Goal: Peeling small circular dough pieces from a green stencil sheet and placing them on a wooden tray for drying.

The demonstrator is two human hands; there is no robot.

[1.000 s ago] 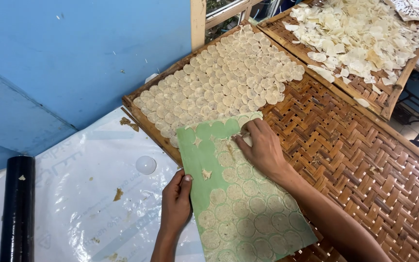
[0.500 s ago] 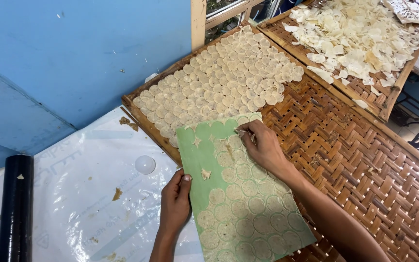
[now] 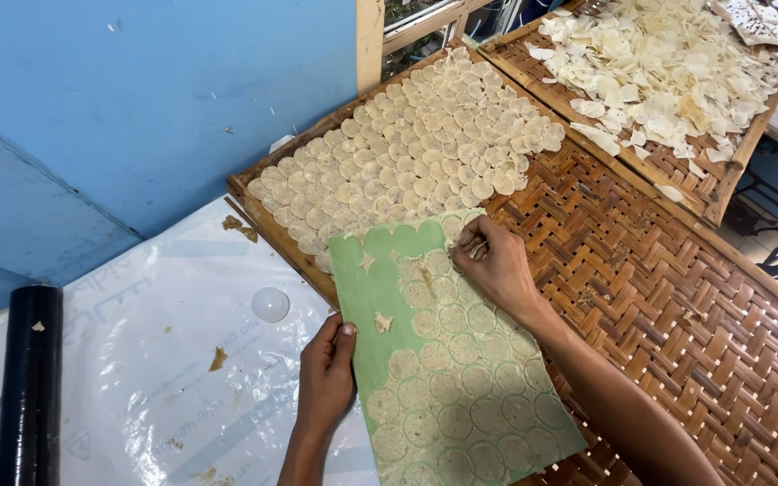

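A green sheet (image 3: 380, 288) covered with thin round pale discs lies across the near edge of a woven bamboo tray (image 3: 677, 297). My left hand (image 3: 328, 371) grips the sheet's left edge. My right hand (image 3: 495, 263) rests at the sheet's far right corner, fingertips pinched on a thin pale disc there. Beyond the sheet, several rows of the same pale discs (image 3: 416, 153) lie overlapping on the tray.
A second woven tray (image 3: 722, 193) at the back right holds a loose heap of pale chips (image 3: 668, 72). White plastic sheeting (image 3: 137, 378) covers the surface at left, with a black roll (image 3: 29, 387) and a small clear round lid (image 3: 270, 304). A blue wall rises behind.
My right hand has shifted slightly toward the sheet's far corner and its fingers have closed on a disc. The left hand and the sheet have stayed put.
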